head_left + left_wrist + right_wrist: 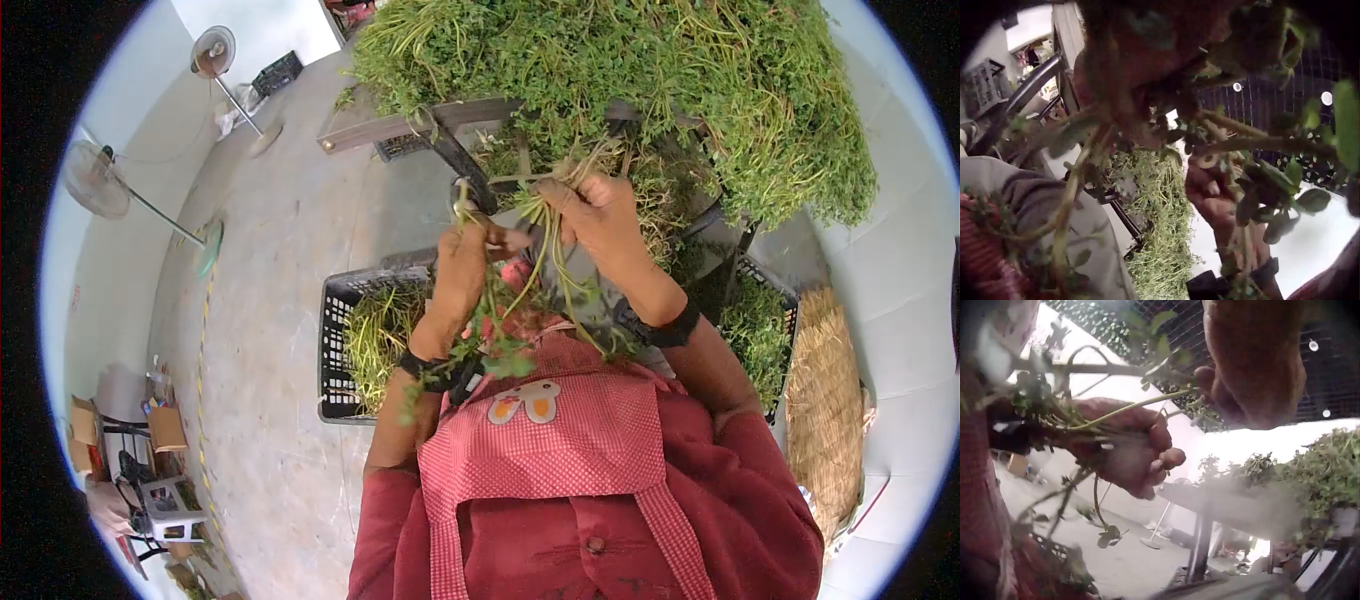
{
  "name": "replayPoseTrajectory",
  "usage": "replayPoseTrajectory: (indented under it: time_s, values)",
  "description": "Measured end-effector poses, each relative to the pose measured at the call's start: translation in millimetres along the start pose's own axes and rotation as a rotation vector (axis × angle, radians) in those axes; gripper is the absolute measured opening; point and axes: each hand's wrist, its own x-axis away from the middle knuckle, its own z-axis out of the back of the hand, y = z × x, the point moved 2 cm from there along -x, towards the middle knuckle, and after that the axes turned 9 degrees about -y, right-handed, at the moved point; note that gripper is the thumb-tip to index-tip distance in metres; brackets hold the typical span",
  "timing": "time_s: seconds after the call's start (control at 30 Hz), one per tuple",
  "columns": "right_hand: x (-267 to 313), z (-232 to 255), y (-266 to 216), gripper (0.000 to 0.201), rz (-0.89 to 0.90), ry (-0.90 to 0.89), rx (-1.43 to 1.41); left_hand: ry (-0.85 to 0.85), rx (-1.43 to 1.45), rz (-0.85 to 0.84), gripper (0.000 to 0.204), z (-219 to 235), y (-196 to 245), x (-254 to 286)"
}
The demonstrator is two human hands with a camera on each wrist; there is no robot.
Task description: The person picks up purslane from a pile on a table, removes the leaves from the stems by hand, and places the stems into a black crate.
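Note:
In the head view my right hand (pixel 612 230) grips a small bunch of leafy green stems (pixel 545 245), their pale root ends above the fingers and leaves hanging over the apron. Left of it my left hand (pixel 460 275) holds more stems, and leafy sprigs (pixel 505 355) dangle beneath. The right wrist view shows stems (pixel 1110 419) lying along the left hand (pixel 1125 450), whose fingers are curled; the right hand (pixel 1257 369) is close above. Leaves partly cover the right hand (pixel 1213 197) in the left wrist view.
A large heap of greens (pixel 620 70) covers the table ahead, with a wooden edge (pixel 350 135). A black crate (pixel 335 370) of stems stands at left, another crate (pixel 795 330) of greens at right. Standing fans (pixel 213 55) and a white stool (pixel 170 510) are farther left.

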Motion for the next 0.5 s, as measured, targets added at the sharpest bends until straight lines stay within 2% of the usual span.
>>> replayPoseTrajectory:
  time_s: [0.03,0.07,0.1,0.17,0.23,0.3,0.33,0.5]
  values:
    - [-4,3,6,0.021,-0.036,0.013,-0.139,-0.03,0.145,-0.001,0.031,-9,3,2]
    - [-6,9,14,0.022,-0.101,0.012,-0.033,-0.053,0.25,0.082,0.028,-16,8,6]
    - [-8,9,20,0.022,-0.101,0.01,-0.031,-0.052,0.253,0.081,0.028,-15,5,6]
    - [-10,9,30,0.021,-0.037,0.016,-0.112,-0.208,0.111,0.016,0.024,-16,-7,2]
    - [-11,11,36,0.021,-0.034,0.01,-0.075,-0.193,0.001,0.044,0.02,-18,-10,0]
    - [-11,14,40,0.021,-0.033,0.001,-0.039,-0.177,-0.114,-0.064,0.018,-22,-7,1]
    - [-10,17,41,0.02,-0.051,0.012,0.019,-0.176,-0.113,-0.063,0.018,-22,-4,2]
    - [-5,20,40,0.019,-0.108,-0.002,0.107,-0.211,-0.126,0.03,0.022,-28,12,8]
